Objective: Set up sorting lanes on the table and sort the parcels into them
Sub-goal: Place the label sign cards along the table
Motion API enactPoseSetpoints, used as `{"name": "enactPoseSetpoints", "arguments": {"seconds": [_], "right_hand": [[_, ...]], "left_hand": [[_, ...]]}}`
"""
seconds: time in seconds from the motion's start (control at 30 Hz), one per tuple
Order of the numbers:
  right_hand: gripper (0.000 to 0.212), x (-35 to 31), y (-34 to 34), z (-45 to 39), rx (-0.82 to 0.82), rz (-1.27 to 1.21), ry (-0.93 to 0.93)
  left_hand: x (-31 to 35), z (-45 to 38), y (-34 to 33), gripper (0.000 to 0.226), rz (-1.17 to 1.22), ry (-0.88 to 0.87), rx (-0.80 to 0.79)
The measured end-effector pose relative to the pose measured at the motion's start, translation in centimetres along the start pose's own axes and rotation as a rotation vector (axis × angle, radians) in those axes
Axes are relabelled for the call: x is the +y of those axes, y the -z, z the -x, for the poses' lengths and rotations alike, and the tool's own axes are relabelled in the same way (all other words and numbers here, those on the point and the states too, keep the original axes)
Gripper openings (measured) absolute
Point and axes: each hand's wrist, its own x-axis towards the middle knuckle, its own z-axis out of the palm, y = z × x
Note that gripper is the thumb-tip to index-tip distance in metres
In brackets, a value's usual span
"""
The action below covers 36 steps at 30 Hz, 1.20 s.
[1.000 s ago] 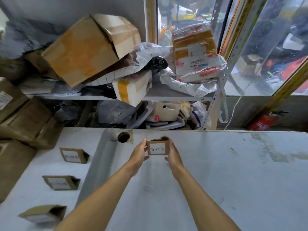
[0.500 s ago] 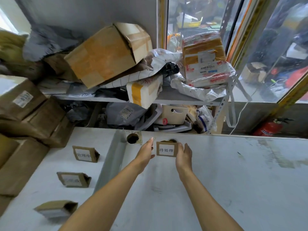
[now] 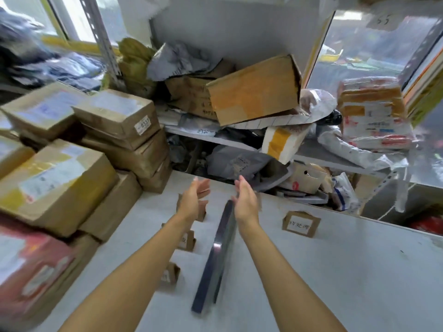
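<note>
My left hand (image 3: 193, 200) and my right hand (image 3: 245, 202) hang open above the white table (image 3: 335, 271), palms facing each other, holding nothing. A cardboard lane sign with a white label (image 3: 300, 224) stands on the table to the right of my right hand. Three more cardboard signs stand left of a grey divider strip (image 3: 215, 262): one (image 3: 202, 209) partly behind my left hand, one (image 3: 188, 240) behind my left forearm, one (image 3: 171, 274) nearer me. A stack of taped cardboard parcels (image 3: 72, 159) fills the table's left side.
A metal shelf (image 3: 311, 156) behind the table is crammed with boxes, grey mailer bags and white bags. A large brown box (image 3: 256, 92) leans tilted on it. A red-wrapped parcel (image 3: 28, 271) lies at the near left. Windows stand behind and to the right.
Both hands let go of the labelled sign, which now stands alone on the table. The hands moved left and lifted, open. My view swung left, bringing the parcel stack into sight.
</note>
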Motion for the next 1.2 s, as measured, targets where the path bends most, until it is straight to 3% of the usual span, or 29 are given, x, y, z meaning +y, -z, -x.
{"name": "enactPoseSetpoints", "arguments": {"seconds": [0.17,0.2,0.3,0.43,0.6,0.73,1.03,1.2], "right_hand": [[0.031,2.1,-5.7,-0.4,-0.03,-0.01,-0.248],[0.036,2.5,-6.5,-0.1,-0.022,-0.019,-0.29],[0.081,6.4,-8.7,-2.1,-0.007,0.016,-0.379],[0.071,5.4,-9.6,-1.4,0.031,0.129,-0.553],[0.064,5.4,-9.6,-1.6,-0.046,0.146,-0.541],[0.066,4.9,-10.5,-1.9,-0.069,0.113,-0.494],[0.043,-0.3,-7.4,-1.6,-0.152,-0.023,-0.267],[0.04,-3.2,-1.8,0.0,-0.197,-0.086,-0.136]], "left_hand": [[-0.8,-2.3,6.8,0.054,-0.119,0.065,0.084],[-1.0,-2.7,7.6,0.055,-0.134,0.095,0.085],[-1.5,-3.8,9.4,0.057,-0.186,0.187,0.046],[-1.5,-3.9,9.9,0.055,-0.198,0.234,-0.037],[-1.9,-4.3,9.9,0.061,-0.294,0.28,-0.13],[-1.7,-4.7,9.9,0.058,-0.261,0.219,-0.148],[1.5,-2.6,7.8,0.044,-0.176,-0.019,-0.025],[3.4,0.6,2.5,0.039,-0.157,-0.166,0.048]]}}
